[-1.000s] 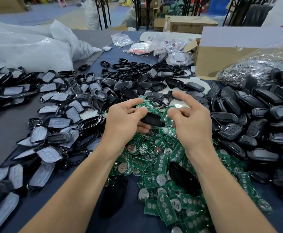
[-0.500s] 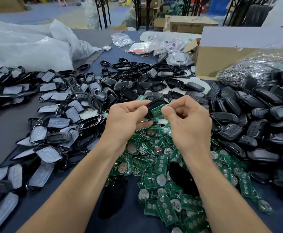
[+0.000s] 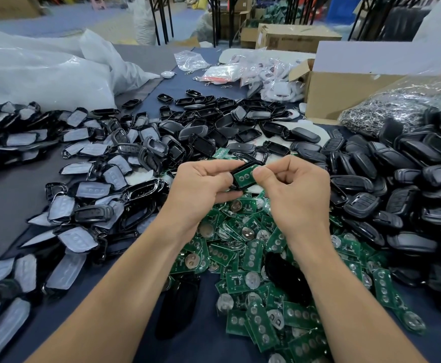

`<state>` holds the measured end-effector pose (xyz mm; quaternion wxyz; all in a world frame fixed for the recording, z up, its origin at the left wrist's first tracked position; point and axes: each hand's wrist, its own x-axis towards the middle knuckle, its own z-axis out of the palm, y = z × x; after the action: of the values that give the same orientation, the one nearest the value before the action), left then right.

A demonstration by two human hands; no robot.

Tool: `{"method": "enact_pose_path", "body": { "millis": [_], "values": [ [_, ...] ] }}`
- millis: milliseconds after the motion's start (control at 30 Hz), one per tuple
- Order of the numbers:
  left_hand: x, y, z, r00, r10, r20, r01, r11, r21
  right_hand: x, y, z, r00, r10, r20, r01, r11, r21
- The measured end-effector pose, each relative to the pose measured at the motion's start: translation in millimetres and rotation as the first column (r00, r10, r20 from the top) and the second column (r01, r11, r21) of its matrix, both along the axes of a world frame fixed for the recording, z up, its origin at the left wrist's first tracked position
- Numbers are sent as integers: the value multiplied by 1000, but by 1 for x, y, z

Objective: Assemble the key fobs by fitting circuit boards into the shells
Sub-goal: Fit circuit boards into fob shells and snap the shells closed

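L hand [image 3: 201,187] grip clamped on black shell [image 3: 236,170]; R hand [image 3: 295,189] grip pinching green board [image 3: 244,176] into it.

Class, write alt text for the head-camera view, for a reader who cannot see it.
Two bare hands fit a green circuit board into a black shell: the left hand grips the shell, the right hand pinches the board. Below lies a pile of boards on a dark table, with heaps of black shells either side.

black shell [image 3: 236,171] held above pile, green circuit board [image 3: 243,176] lying in it, tilted.
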<state>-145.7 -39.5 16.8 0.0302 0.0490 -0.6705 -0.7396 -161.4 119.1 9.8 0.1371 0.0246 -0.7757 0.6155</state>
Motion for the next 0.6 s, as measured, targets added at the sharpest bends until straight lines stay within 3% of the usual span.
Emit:
{"method": "enact_pose_path", "body": {
  "millis": [333, 600],
  "values": [
    [2, 0, 0, 1000, -21, -2, 21, 1000, -8, 4, -5, -1, 994, -111, -21, 113, 986, 123],
    [5, 3, -1, 994, 108, -33, -110, 993, -50, 7, -11, -1, 973, -210, -99, 228, 946, 231]
  ]
}}
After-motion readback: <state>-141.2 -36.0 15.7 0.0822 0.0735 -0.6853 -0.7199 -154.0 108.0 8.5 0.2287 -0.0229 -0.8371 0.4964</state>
